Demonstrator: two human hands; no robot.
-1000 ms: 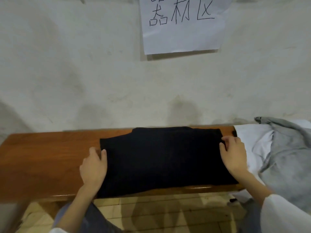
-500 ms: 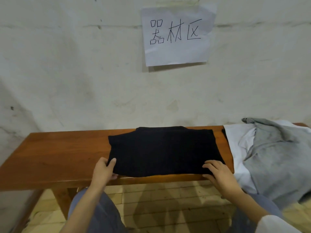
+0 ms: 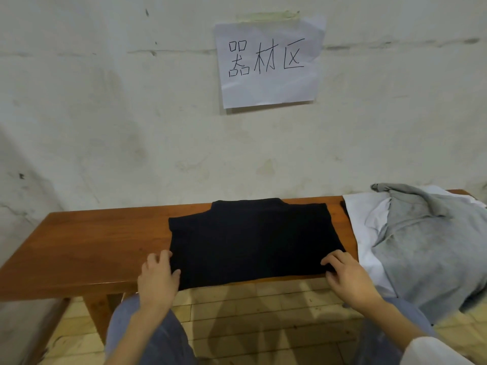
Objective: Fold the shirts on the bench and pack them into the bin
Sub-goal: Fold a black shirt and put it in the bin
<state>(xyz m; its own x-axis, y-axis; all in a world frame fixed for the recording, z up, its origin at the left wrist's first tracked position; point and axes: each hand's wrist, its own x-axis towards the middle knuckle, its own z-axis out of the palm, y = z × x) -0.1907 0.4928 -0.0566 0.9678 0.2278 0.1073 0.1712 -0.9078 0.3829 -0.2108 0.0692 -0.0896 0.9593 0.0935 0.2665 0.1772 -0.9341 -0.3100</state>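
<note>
A long reddish-brown wooden table [image 3: 92,246] stands against a stained whitish wall [image 3: 105,127], its bare top stretching out to the left of the left grip [image 3: 158,280]. That bare hand sits at the table's near edge, thumb laid over the near left corner of the folded black shirt [image 3: 250,241] and fingers curled in against the shirt's left side, so it is clamped on the cloth.

Between the two grips the black shirt lies flat on the table in a wide rectangle. A narrower part juts toward the wall at the far side, and the near hem hangs slightly over the table's front edge.

The right grip [image 3: 347,280], also a bare hand, is closed on the shirt's near right corner. Its curled fingertips rest on top of the fabric and its thumb is at the hem.

Just right of that grip a rumpled white shirt [image 3: 363,219] is spread on the table, close beside the black one. A crumpled grey shirt [image 3: 427,248] lies heaped over it and spills down past the table's front edge.

Above and beyond the grips a white paper sheet [image 3: 268,64] with handwritten characters is taped to the wall. Below them are yellowish floor tiles [image 3: 250,312] and the person's knees in grey-blue trousers [image 3: 147,338].
</note>
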